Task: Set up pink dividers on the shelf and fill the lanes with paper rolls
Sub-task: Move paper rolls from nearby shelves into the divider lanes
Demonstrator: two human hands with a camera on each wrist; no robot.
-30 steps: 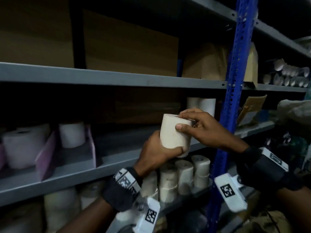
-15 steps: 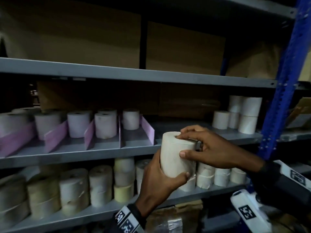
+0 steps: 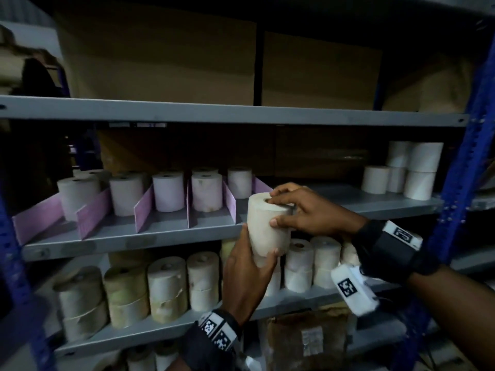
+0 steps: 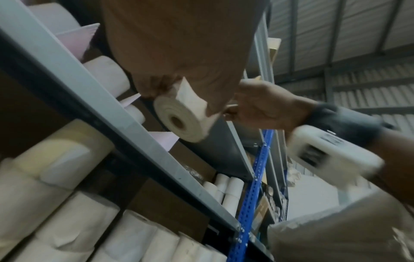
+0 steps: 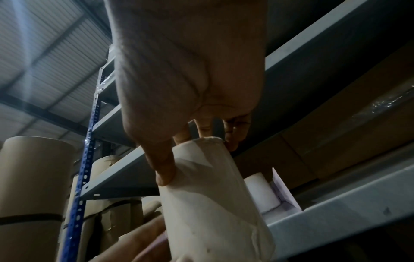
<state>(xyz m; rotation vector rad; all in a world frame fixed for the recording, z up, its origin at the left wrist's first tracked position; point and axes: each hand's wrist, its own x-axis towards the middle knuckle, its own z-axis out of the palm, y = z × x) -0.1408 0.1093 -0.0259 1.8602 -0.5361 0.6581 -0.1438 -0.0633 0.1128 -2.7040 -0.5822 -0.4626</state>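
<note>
Since the earlier frame the paper roll (image 3: 267,226) is sitting higher, its top now level with the edge of the grey shelf (image 3: 160,236) rather than below it, and the view is taking in more lanes to the left. The roll is being held upright just in front of the shelf edge, not yet on it. The left hand (image 3: 245,274) is cupping its lower half from below and behind; the right hand (image 3: 308,210) is pinching its top, fingers on the upper face and thumb on the side.

Just beyond the roll, the rightmost pink dividers (image 3: 229,202) are bounding a lane holding a single roll (image 3: 239,182) far back, and I judge the held roll is heading there. Left of that, the dividers are standing in a row, each lane already carrying rolls (image 3: 168,192) with bare shelf in front. So the dividers seem to be set up, and the filling looks roughly half done. Far to the right of the held roll, a loose stack (image 3: 417,170) is waiting on the same shelf; below it, the lower shelf (image 3: 160,330) is packed with more rolls.
</note>
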